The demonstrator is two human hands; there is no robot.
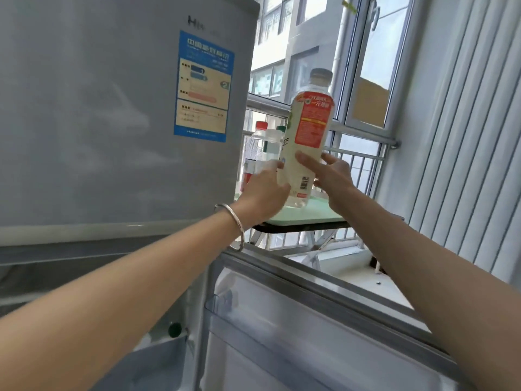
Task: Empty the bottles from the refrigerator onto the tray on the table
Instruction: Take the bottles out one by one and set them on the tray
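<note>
Head view: Both arms extended fwd over the open lower fridge door (324, 314). Left hand (263, 193) w/ silver bangle (235, 221) on wrist, fingers wrapped on the left side of the tall bottle (306, 131). Right hand (334, 176) on the bottle's right side, index finger (306, 162) laid flat across the label, other fingers spread loosely. Bottle gripped between the two hands, approx. upright w/ slight tilt, pale liquid, orange-red label, white cap. Its base is over the pale green tray (310, 214); contact w/ tray cannot be confirmed, left hand partly blocks the base. Tray sits on a dark-edged counter (298, 228) by the window railing (361, 156). Behind left hand, on tray's far-left side: red-capped clear bottle (255, 145), white-capped bottle (272, 145), green-capped bottle (281, 128) mostly hidden. All three upright, close together. Grey fridge (98, 108) fills left of frame, upper door shut, blue energy sticker (203, 86) on it. Door shelf (239, 314) visible inside the lower door.
</note>
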